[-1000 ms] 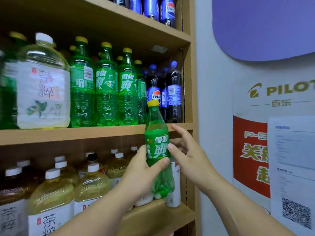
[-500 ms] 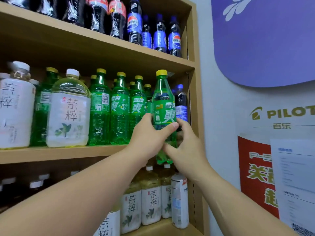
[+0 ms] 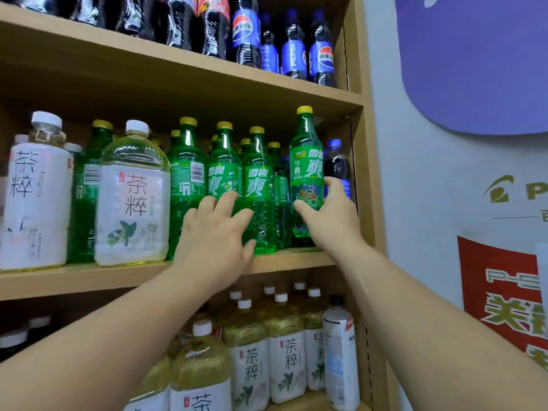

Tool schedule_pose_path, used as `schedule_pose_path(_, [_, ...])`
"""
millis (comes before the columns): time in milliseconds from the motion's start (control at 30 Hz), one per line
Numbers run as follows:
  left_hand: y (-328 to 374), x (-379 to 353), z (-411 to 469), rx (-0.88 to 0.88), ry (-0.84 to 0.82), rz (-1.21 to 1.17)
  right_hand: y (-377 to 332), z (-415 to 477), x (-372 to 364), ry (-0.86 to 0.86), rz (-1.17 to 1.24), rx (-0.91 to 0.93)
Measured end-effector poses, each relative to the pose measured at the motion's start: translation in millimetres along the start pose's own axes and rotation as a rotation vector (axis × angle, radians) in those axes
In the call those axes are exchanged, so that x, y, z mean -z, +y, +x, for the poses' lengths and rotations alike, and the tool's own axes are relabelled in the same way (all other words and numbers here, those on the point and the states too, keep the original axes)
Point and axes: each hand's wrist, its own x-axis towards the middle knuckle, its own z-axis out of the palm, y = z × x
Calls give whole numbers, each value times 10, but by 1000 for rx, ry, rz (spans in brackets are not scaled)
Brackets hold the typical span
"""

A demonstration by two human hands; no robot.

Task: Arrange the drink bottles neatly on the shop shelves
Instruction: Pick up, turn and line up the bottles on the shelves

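Observation:
A green soda bottle with a yellow cap (image 3: 306,164) stands at the right end of the middle shelf (image 3: 290,259), and my right hand (image 3: 332,215) grips its lower half from the right. Left of it runs a row of like green bottles (image 3: 222,173). My left hand (image 3: 219,232) lies with spread, straight fingers against the fronts of those green bottles. A dark cola bottle with a blue cap (image 3: 336,164) stands behind the held bottle, partly hidden.
Large tea bottles with white caps (image 3: 133,197) fill the left of the middle shelf and more (image 3: 284,345) the shelf below. Dark cola bottles (image 3: 296,51) line the top shelf. The shelf's right upright (image 3: 366,173) is close beside the held bottle; a postered wall (image 3: 504,292) lies right.
The green bottle rose from in front of the lower shelf onto the middle shelf's right end. My left hand let go of it and moved left onto the row; the right hand closed round it.

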Motion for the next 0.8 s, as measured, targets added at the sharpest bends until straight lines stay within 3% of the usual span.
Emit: schedule_pose_path(800, [-23,-237,-12,-55,80,119,231,-17,-403,-151,-164,-31])
